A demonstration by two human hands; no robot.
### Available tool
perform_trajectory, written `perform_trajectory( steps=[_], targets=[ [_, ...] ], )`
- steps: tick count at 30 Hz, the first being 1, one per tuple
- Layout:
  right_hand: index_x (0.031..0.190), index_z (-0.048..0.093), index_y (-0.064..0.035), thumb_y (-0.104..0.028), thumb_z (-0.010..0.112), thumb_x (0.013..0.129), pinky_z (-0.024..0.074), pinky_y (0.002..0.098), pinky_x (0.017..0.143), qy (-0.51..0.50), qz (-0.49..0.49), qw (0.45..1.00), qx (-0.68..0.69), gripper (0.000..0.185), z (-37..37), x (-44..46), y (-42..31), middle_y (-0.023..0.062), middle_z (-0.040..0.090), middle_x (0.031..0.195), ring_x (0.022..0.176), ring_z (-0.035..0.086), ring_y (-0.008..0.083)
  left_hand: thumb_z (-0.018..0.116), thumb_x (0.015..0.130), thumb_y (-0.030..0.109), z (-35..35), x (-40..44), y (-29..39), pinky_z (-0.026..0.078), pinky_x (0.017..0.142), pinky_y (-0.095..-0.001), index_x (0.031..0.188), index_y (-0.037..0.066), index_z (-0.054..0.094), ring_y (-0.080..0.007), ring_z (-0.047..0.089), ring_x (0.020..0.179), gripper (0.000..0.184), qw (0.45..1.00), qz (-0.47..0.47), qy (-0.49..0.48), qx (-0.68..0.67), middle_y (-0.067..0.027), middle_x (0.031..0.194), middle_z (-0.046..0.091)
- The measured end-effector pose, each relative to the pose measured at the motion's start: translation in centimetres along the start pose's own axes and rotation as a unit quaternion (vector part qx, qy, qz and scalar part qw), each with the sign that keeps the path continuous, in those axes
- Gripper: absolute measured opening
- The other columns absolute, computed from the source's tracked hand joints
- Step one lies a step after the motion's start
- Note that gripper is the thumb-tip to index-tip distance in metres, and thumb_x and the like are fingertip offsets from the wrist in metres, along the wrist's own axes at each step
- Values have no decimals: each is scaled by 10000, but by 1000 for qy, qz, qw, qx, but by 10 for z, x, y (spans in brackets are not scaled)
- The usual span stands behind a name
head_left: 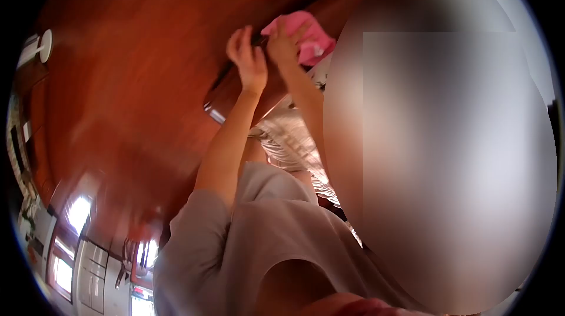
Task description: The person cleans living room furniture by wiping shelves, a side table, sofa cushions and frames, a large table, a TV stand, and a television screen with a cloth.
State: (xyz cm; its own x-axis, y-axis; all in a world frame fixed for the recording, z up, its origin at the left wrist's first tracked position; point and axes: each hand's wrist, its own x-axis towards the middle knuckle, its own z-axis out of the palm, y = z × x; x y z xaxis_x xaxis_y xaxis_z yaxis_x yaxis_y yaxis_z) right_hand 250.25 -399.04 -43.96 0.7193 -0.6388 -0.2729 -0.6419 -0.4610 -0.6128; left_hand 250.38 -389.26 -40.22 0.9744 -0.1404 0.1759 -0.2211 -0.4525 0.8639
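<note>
My left hand (247, 60) is raised over a glossy reddish-brown wooden surface (147, 69), its fingers apart and nothing in them. Just to its right, my right hand (283, 45) rests against a bright pink cloth (315, 39). Its fingers look spread over the cloth's left part, though motion smears them a little. The cloth is crumpled and shows a small pale patch near its lower edge. Below the two hands, a brown wooden edge ends in a shiny corner (215, 112).
Pale, gathered fabric (291, 136) lies between my forearms, close to my lap. At the far left is a white round object (46, 45). Bright windows (63, 275) and white cabinets (93, 275) show at the lower left. A large blurred patch hides the right side.
</note>
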Motion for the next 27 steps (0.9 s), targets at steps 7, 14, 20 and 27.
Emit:
perform_trajectory(
  steps=[7,14,20,27],
  targets=[
    [1456,388,-374,-405,500,959,251,767,998,-56,-149,967,-198,510,58,-252,-57,236,-60,1594,1347,-97,670,502,922,-16,-290,-145,-51,433,1003,-352,1347,140,546,-258,447,1223,455,982,-129,-55,123,-110,1364,342],
    [1348,520,-113,-303,431,998,434,453,1016,-220,-198,955,-1,408,154,-334,45,213,316,1522,1261,493,340,461,946,-26,-398,-370,-43,484,913,-298,1214,28,616,-176,620,986,314,953,-291,57,57,-77,1107,639],
    [1351,485,-35,-464,353,1033,405,388,1075,-675,322,550,372,550,46,-388,-23,107,554,1345,1240,523,232,521,958,84,-358,-441,29,440,1004,-328,1315,11,534,-196,563,1168,364,774,-410,330,-352,-93,1273,594],
    [1384,448,-42,-398,497,995,395,411,1076,-772,236,458,372,530,-51,-527,-38,99,521,1375,1257,501,240,553,893,125,-376,-543,88,353,1088,-347,1449,11,365,-215,456,1300,598,704,-292,294,-578,-128,1397,490]
  ],
)
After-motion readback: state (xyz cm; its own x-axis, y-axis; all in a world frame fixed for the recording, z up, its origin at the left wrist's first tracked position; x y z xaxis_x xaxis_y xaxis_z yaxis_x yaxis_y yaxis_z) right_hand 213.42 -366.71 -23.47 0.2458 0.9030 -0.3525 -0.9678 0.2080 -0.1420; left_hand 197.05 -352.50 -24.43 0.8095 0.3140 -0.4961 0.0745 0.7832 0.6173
